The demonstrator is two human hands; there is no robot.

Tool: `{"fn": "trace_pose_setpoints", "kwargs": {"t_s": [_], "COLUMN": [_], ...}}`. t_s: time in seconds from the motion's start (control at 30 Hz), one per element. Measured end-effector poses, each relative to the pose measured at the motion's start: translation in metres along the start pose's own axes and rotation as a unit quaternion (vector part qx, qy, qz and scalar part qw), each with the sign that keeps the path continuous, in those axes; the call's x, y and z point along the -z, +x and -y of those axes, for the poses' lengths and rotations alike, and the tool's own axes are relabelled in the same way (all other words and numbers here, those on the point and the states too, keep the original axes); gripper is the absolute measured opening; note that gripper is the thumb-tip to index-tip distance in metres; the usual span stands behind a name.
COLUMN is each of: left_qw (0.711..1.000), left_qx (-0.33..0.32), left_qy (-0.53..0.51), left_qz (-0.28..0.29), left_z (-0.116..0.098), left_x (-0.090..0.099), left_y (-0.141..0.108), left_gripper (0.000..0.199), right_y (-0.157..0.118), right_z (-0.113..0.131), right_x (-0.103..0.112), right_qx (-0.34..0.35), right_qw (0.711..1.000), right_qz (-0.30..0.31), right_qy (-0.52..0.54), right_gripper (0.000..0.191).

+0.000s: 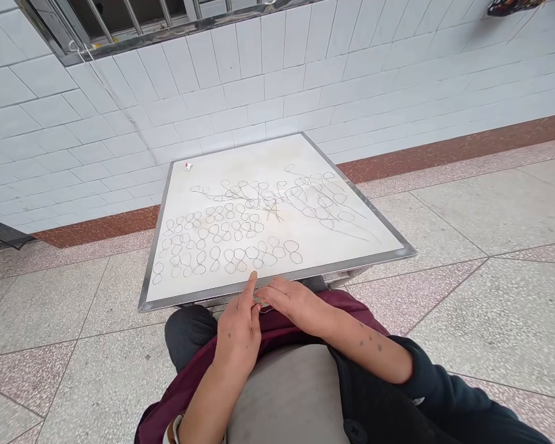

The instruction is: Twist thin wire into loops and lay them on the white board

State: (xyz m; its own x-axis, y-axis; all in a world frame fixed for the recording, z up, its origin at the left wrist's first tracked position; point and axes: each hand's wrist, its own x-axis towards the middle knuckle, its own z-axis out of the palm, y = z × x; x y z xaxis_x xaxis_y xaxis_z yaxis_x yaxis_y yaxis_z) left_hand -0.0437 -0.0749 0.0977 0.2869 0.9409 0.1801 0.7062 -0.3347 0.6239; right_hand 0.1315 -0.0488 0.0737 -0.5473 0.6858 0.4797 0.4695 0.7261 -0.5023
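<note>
Close to the table's front edge, my left hand [238, 330] has its index finger stretched forward, while the thumb and other fingers are closed around a thin wire [265, 310]. My right hand [300, 305] meets it from the right, fingertips pinched together at the same wire. Only a short curved bit of that wire shows below the fingers; the rest is hidden. Beyond my hands, several figure-eight wire loops [236, 261] lie in rough rows on the white tabletop [240, 159]. Farther back, a tangle of looped wires with long tails [272, 200] spreads across the table.
A small white and red object [188, 166] sits at the table's far left corner. Grey metal edging [379, 216] borders the table. Behind it stands a white tiled wall [240, 80] with a barred window [134, 15]. Maroon cloth [272, 320] covers my lap.
</note>
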Motion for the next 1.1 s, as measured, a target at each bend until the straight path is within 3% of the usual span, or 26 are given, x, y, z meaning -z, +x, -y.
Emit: {"fn": "trace_pose_setpoints", "kwargs": {"t_s": [0.17, 0.27, 0.4, 0.57, 0.67, 0.73, 0.8, 0.97, 1.1], "left_qw": [0.993, 0.971, 0.921, 0.878, 0.881, 0.891, 0.906, 0.940, 0.959], "left_qx": [0.072, 0.121, 0.161, 0.161, 0.154, 0.146, 0.134, 0.111, 0.109], "left_qy": [-0.080, -0.194, -0.345, -0.444, -0.443, -0.426, -0.395, -0.302, -0.221], "left_qz": [-0.037, -0.065, -0.081, -0.080, -0.065, -0.061, -0.067, -0.116, -0.140], "left_z": [0.000, 0.000, 0.002, 0.007, 0.007, 0.006, 0.005, 0.007, 0.011], "left_x": [0.003, 0.001, -0.005, -0.012, -0.012, -0.011, -0.010, -0.010, -0.012], "left_y": [0.001, 0.002, 0.005, 0.005, 0.004, 0.004, 0.003, 0.000, -0.001], "left_gripper": [0.050, 0.052, 0.051, 0.047, 0.043, 0.041, 0.039, 0.041, 0.043], "right_y": [0.000, 0.001, 0.002, 0.000, -0.002, -0.003, -0.003, 0.004, 0.009], "right_z": [0.002, 0.008, 0.015, 0.012, 0.010, 0.010, 0.012, 0.019, 0.026], "right_x": [-0.012, -0.016, -0.019, -0.025, -0.028, -0.028, -0.026, -0.021, -0.017], "right_qx": [-0.200, -0.262, -0.292, -0.258, -0.229, -0.234, -0.257, -0.293, -0.313], "right_qw": [0.967, 0.933, 0.901, 0.928, 0.947, 0.944, 0.925, 0.841, 0.811], "right_qz": [-0.071, -0.073, -0.089, -0.072, -0.082, -0.084, -0.088, -0.092, -0.072], "right_qy": [0.139, 0.237, 0.307, 0.261, 0.209, 0.217, 0.265, 0.447, 0.489], "right_gripper": [0.017, 0.011, 0.016, 0.024, 0.028, 0.029, 0.026, 0.025, 0.033]}}
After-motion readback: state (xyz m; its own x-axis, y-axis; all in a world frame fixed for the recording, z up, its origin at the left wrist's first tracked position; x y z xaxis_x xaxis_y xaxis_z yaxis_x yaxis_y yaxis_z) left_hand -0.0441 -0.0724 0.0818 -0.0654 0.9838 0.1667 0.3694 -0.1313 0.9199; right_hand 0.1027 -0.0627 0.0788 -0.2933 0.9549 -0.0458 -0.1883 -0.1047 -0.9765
